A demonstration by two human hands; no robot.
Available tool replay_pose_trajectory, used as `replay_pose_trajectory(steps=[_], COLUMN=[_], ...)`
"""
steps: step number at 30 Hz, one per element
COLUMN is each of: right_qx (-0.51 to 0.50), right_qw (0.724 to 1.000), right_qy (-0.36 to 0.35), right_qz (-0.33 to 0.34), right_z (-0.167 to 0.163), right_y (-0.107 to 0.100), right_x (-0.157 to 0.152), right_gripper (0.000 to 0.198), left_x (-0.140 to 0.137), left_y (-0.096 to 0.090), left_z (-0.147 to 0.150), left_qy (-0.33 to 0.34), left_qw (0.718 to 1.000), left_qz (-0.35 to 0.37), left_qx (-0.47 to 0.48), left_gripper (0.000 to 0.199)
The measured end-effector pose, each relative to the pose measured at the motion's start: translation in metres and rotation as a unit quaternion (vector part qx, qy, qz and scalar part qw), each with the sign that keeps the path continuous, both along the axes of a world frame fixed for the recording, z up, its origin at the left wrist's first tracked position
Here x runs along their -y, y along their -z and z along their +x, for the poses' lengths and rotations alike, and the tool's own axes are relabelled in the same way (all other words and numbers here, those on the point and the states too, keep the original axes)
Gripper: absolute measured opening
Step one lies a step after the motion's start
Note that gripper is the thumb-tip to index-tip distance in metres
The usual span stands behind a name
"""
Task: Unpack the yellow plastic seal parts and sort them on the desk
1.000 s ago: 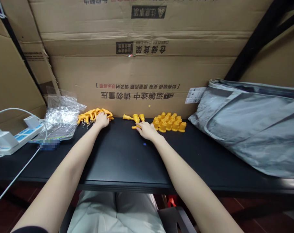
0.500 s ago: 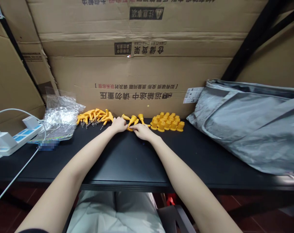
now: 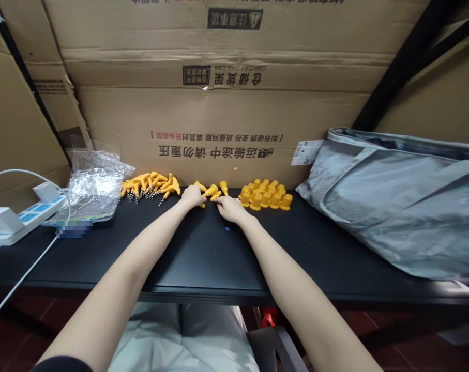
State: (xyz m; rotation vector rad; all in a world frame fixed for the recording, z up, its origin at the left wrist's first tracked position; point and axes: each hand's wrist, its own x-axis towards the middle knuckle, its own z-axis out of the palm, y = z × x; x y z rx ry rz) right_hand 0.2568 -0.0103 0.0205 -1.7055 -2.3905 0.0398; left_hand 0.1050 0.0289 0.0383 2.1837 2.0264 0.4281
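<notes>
My left hand (image 3: 193, 197) is closed around a yellow plastic corkscrew part (image 3: 202, 205), whose end shows below the fingers. Just to its right, my right hand (image 3: 230, 208) has its fingers drawn together, the tips beside a small yellow piece (image 3: 215, 196); what they hold, if anything, is hidden. Behind the hands lie more yellow pieces with flared ends, among them a yellow piece (image 3: 223, 187) near the cardboard. Left of my hands is a heap of yellow corkscrew handles (image 3: 151, 181) with metal spirals. Several yellow cup-shaped bases (image 3: 266, 197) stand grouped on the right.
Clear plastic bags (image 3: 96, 178) and a white power strip (image 3: 28, 219) with chargers and a cable occupy the left side. A grey fabric bag (image 3: 393, 206) takes up the right. Cardboard (image 3: 218, 113) rises behind the black table (image 3: 203, 258). A small blue spot (image 3: 227, 229) lies on the tabletop.
My hands have come apart a little: the right fingertips have shifted right, away from the yellow part at my left hand. The view has moved slightly.
</notes>
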Motion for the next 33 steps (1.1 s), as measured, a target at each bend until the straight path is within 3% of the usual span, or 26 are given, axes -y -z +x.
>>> replay_pose_trajectory(steps=[6, 14, 18, 21, 24, 27, 33], right_qx=[0.014, -0.003, -0.104, -0.162, -0.155, -0.15, -0.175], right_qw=[1.0, 0.999, 0.987, 0.973, 0.968, 0.962, 0.949], right_qy=[-0.018, 0.039, 0.06, -0.001, -0.071, -0.095, -0.143], right_qz=[0.004, 0.018, 0.11, 0.167, 0.186, 0.208, 0.219], right_z=[-0.006, -0.009, -0.011, -0.014, -0.018, -0.019, -0.017], right_y=[0.007, 0.005, -0.004, -0.01, -0.012, -0.009, -0.004], right_x=[-0.006, -0.004, 0.002, 0.007, 0.011, 0.009, 0.001], right_gripper=[0.044, 0.046, 0.049, 0.051, 0.053, 0.055, 0.037], left_x=[0.008, 0.039, 0.053, 0.058, 0.059, 0.056, 0.05], left_y=[-0.013, -0.03, -0.02, -0.007, 0.006, 0.017, 0.024], left_z=[-0.029, -0.057, -0.068, -0.074, -0.079, -0.081, -0.082], left_qy=[0.003, 0.03, 0.084, 0.138, 0.17, 0.174, 0.17], left_qw=[0.998, 0.99, 0.977, 0.962, 0.949, 0.943, 0.935], left_qz=[0.053, 0.135, 0.193, 0.235, 0.261, 0.28, 0.31], left_qx=[0.028, 0.026, 0.026, 0.035, 0.045, 0.047, 0.008], left_gripper=[0.024, 0.015, 0.014, 0.014, 0.013, 0.013, 0.022])
